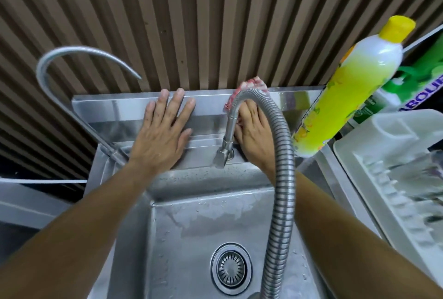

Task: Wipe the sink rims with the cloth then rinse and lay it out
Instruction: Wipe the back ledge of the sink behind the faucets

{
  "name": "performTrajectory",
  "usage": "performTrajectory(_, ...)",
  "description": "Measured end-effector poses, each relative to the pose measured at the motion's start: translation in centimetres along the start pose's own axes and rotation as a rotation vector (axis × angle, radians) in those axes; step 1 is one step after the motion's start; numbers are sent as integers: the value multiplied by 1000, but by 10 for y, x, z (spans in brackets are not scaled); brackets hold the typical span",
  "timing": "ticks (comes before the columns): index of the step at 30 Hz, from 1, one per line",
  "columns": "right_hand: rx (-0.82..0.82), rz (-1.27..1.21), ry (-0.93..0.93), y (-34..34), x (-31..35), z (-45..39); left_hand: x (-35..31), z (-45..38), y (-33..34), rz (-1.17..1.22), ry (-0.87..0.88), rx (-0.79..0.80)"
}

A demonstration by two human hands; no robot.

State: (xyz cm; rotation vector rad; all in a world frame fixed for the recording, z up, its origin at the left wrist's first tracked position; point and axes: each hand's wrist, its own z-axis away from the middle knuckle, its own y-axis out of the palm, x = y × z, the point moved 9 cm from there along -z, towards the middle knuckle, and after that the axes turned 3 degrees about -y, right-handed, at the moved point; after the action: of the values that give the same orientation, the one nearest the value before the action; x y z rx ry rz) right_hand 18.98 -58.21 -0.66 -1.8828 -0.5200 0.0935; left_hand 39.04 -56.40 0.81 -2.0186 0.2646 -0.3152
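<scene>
A person leans over a steel sink (pixel 239 227), both hands on its back rim (pixel 119 104) against a ribbed wall (pixel 191 23). The basin holds only water drops and a strainer drain (pixel 231 268). The left hand (pixel 163 128) lies flat on the upstand, fingers (pixel 178 97) straight and spread, holding nothing. The right hand (pixel 254 131) presses a pink-and-white cloth (pixel 251 83) against the rim's top edge; its fingers are hidden behind the hose (pixel 282 179), so whether they curl round the cloth cannot be told. The cloth is bunched, peeking above the rim and down its left side; its long axis cannot be judged. The ribbed hose arcs from the tap (pixel 225 152) over the right wrist and down toward the camera. A thin curved spout (pixel 79 52) rises at left. At right, a yellow-capped bottle (pixel 347 83) of yellow-green liquid stands by a white rack (pixel 393 179) holding blurred clear ware.
</scene>
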Motion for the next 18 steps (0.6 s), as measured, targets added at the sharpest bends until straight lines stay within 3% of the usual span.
performTrajectory(2,-62,-33,-4,-2,-9,-7,-1,1,6,-27,-26,-19)
performTrajectory(6,-142,-119,240,-4,-5,12,0,-2,13,-81,-52,-48)
performTrajectory(9,-158,-75,95,-8,21,16,-1,-2,14,-92,-71,-39)
performTrajectory(11,-183,-84,96,-4,-3,9,-3,-2,13,-95,-87,-6)
performTrajectory(15,-133,-232,377,38,-45,21,-8,0,7,-101,-90,45)
performTrajectory(18,-120,-94,157,34,-12,37,-12,1,0,-79,-80,65)
